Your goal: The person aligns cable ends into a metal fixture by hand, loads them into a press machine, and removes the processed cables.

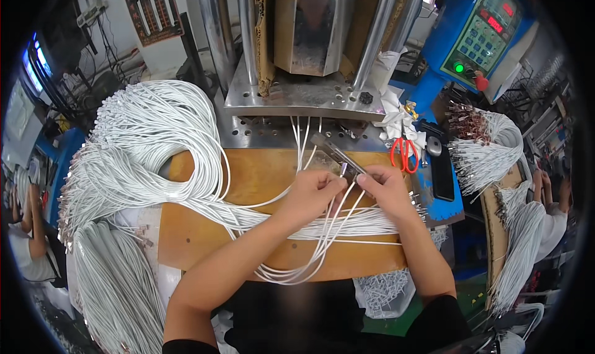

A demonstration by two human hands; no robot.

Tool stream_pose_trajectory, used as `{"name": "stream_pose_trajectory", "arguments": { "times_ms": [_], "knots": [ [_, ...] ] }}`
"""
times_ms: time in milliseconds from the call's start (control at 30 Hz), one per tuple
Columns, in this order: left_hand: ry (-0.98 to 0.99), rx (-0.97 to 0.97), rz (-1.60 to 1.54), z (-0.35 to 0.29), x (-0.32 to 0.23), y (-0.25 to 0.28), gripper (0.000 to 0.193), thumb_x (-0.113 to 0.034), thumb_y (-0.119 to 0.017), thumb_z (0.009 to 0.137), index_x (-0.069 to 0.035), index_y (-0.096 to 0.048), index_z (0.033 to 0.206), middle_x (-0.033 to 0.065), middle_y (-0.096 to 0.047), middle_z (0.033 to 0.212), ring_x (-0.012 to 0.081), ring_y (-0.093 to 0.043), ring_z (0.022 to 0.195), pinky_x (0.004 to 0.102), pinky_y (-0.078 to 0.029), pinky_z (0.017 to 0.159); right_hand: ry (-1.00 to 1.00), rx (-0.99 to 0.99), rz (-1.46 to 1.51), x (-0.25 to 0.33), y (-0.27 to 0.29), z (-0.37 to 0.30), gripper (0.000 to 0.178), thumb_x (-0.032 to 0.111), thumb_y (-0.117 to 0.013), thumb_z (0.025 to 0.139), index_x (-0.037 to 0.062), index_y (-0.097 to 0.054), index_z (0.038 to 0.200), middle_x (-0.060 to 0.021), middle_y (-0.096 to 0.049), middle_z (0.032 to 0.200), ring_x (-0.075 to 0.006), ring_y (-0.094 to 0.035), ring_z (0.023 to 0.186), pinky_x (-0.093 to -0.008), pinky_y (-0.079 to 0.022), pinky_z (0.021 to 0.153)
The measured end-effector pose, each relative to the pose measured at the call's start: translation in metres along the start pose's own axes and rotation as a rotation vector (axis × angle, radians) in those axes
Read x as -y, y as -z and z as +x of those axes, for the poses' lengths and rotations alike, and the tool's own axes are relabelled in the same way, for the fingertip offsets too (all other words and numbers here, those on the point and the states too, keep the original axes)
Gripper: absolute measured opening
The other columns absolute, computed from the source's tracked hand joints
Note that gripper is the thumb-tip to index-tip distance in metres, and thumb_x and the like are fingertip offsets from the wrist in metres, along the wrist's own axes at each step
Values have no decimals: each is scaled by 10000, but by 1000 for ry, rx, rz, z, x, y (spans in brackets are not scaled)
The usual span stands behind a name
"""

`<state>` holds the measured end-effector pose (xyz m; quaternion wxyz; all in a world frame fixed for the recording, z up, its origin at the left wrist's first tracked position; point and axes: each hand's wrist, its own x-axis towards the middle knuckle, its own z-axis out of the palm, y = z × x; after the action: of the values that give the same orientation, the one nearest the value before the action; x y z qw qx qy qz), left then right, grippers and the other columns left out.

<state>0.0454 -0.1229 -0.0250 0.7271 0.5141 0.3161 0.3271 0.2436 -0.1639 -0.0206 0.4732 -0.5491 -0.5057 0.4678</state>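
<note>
White cables [322, 221] – both hands' grip pinched on ends, left hand [310, 196] & right hand [387, 190], prob. w/ connectors.

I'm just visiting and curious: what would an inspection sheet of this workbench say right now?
Surface: wooden board on the bench, bare wood showing at its left and lower parts.
Job's things: thin metal bar held over the board; white cables run under both hands.
Clutter: red-handled scissors, black phone, white rag.
Hands: left hand pinches a cable end; right hand steadies the bar with its fingers.
Cables: a big white bundle loops at left, another bundle at right.
Surroundings: metal press behind, blue control panel, other people at both edges.
</note>
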Motion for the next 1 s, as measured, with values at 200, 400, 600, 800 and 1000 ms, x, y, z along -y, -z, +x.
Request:
{"name": "stream_pose_trajectory", "arguments": {
  "times_ms": [200, 400, 600, 800, 1000],
  "knots": [
    [38, 3, 65, 2, 0, 5, 211, -123, -630, 896, 21, -610, 743, 68, -625, 617, 115, -584, 482, 250, -427, 426, 16, 33, 25, -2, 2, 0, 157, 69, -676, 876, -39, -676, 989, -23, -665, 821, -57, -568, 708, -206, -458, 643],
    [45, -67, 100, 1, 3, 2, 288, -176, -666, 911, -20, -612, 676, 41, -596, 583, 100, -539, 458, 232, -409, 436, 14, 18, 0, -6, 5, 2, 175, 46, -695, 855, -40, -672, 1006, -35, -685, 857, -68, -602, 752, -215, -476, 666],
    [-15, -47, 58, -1, 2, 1, 235, -143, -650, 912, -4, -638, 723, 58, -617, 636, 105, -581, 536, 235, -458, 485, 144, 11, -193, -5, 8, 1, 191, 69, -717, 847, -48, -679, 992, -67, -705, 911, -84, -627, 799, -230, -491, 715],
    [86, -64, -114, -4, -8, 8, 142, -105, -637, 907, 17, -654, 835, 70, -645, 765, 117, -623, 676, 257, -535, 594, 77, -50, 39, -1, 14, 2, 173, 77, -717, 848, -43, -692, 970, -78, -713, 920, -78, -633, 803, -223, -492, 710],
    [84, -10, -70, -3, -5, 7, 148, -119, -633, 917, 7, -653, 842, 63, -654, 786, 126, -638, 700, 266, -559, 637, 41, -1, -33, -2, 15, 0, 170, 72, -707, 857, -37, -691, 986, -47, -705, 887, -64, -624, 766, -218, -487, 674]
  ]
}}
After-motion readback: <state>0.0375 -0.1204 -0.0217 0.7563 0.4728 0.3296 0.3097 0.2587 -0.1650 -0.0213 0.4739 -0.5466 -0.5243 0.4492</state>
